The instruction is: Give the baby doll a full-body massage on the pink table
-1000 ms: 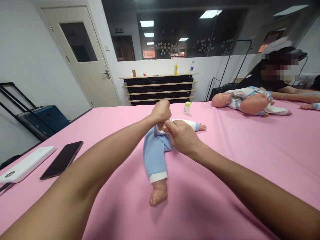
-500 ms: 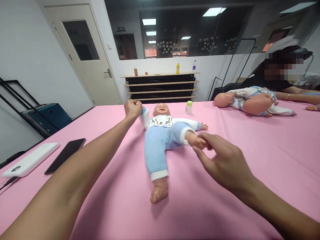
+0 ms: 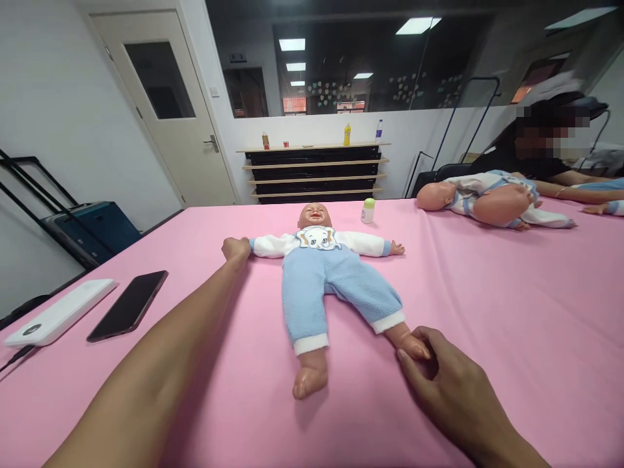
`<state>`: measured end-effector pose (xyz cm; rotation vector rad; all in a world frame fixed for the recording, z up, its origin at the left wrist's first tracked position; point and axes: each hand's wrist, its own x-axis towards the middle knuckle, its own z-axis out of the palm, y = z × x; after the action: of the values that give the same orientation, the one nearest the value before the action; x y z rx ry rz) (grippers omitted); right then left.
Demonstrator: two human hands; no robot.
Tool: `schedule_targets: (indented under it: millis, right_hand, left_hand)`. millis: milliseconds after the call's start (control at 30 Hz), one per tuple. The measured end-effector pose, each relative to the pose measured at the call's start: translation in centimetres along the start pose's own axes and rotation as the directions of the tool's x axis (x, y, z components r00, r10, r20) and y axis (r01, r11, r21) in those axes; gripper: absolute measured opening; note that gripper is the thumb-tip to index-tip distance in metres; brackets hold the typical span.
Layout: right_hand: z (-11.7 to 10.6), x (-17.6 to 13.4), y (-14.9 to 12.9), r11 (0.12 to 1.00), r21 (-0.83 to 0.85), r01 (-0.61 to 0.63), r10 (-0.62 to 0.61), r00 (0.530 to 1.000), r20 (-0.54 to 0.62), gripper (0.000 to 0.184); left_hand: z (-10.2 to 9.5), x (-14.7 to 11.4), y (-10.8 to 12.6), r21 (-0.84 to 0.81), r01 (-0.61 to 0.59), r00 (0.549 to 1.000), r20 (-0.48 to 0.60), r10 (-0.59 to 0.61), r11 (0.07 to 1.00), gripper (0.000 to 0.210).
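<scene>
The person's bare left hand [image 3: 236, 248] and bare right hand [image 3: 451, 380], together over the plastic baby doll in white and light-blue fleece [image 3: 305, 279] a second ago, are now well apart. The white-sleeved arm [image 3: 270, 246] gripped by the left, raised half a second ago, now stretches sideways. The blue-trousered leg [image 3: 373, 296] gripped at the foot, then bent up, now extends straight. The doll's bald plastic head [image 3: 314, 216] and white elephant-face bib [image 3: 319, 239], first hidden, now show.

Left forearm [image 3: 160, 370]: bare, tapering toward the wrist [image 3: 234, 265]; left hand [image 3: 236, 249]: bare. Right hand [image 3: 455, 377] and right forearm [image 3: 517, 448]: likewise bare.
</scene>
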<state>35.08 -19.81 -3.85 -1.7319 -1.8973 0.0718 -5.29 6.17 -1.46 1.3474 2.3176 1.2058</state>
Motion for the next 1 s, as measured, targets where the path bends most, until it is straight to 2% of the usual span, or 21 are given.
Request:
schedule_targets:
  millis: [100,133,200,267,333,400,467,500,600,700,867,1000]
  right_hand:
    - [-0.3,0.1,-0.1,0.999,0.033,0.034,-0.034,0.999,0.004,0.014]
    - [-0.5,0.1,-0.2,0.998,0.049,0.050,-0.051,0.999,0.011,0.013]
    - [-0.8,-0.1,-0.5,0.994,0.081,0.077,-0.080,0.996,0.029,0.012]
    - [-1.1,-0.4,-1.0,0.989,0.110,0.094,-0.098,0.994,0.039,0.011]
    - [-1.2,-0.7,-1.7,0.985,0.128,0.115,-0.121,0.992,0.039,0.010]
    - [-1.1,-1.2,-2.5,0.980,0.132,0.150,-0.156,0.987,0.034,0.011]
    - [-0.9,-1.5,-3.2,0.976,0.123,0.182,-0.186,0.982,0.029,0.011]
    - [-0.8,-1.6,-3.6,0.974,0.119,0.192,-0.196,0.980,0.026,0.011]
    - [-0.8,-1.5,-4.3,0.976,0.110,0.187,-0.191,0.981,0.020,0.014]
    - [-1.1,-0.8,-4.7,0.984,0.080,0.162,-0.164,0.986,0.026,0.019]
    - [-1.2,0.0,-4.7,0.997,-0.013,0.072,-0.071,0.995,0.074,0.033]
    - [-1.4,-0.5,-4.4,1.000,-0.006,-0.004,0.005,0.984,0.180,0.037]
  left_hand:
    - [-0.5,-1.7,1.4,0.025,0.032,0.998,-0.055,-0.031,0.999,0.056]
    - [-1.0,-3.0,2.2,0.040,0.007,0.998,-0.070,-0.005,0.999,0.061]
    - [-2.3,-6.7,3.7,0.082,-0.122,0.990,-0.058,0.127,0.989,0.066]
    - [-4.1,-12.0,5.1,0.111,-0.327,0.945,0.043,0.324,0.938,0.065]
    - [-5.9,-18.2,5.7,0.068,-0.485,0.863,0.200,0.464,0.872,0.061]
    - [-7.1,-24.0,5.6,0.069,-0.558,0.785,0.367,0.500,0.827,0.065]
    - [-7.6,-28.3,4.9,0.141,-0.581,0.761,0.446,0.472,0.802,0.071]
    - [-7.5,-29.8,4.5,0.186,-0.573,0.766,0.469,0.441,0.798,0.071]
    - [-6.8,-31.3,3.4,0.253,-0.539,0.783,0.502,0.367,0.804,0.067]
    - [-7.0,-30.2,3.0,0.249,-0.551,0.772,0.515,0.373,0.796,0.064]
    - [-9.6,-28.4,3.0,0.348,-0.610,0.735,0.585,0.343,0.712,0.061]
    - [-11.2,-27.9,3.3,0.430,-0.672,0.693,0.651,0.309,0.603,0.058]
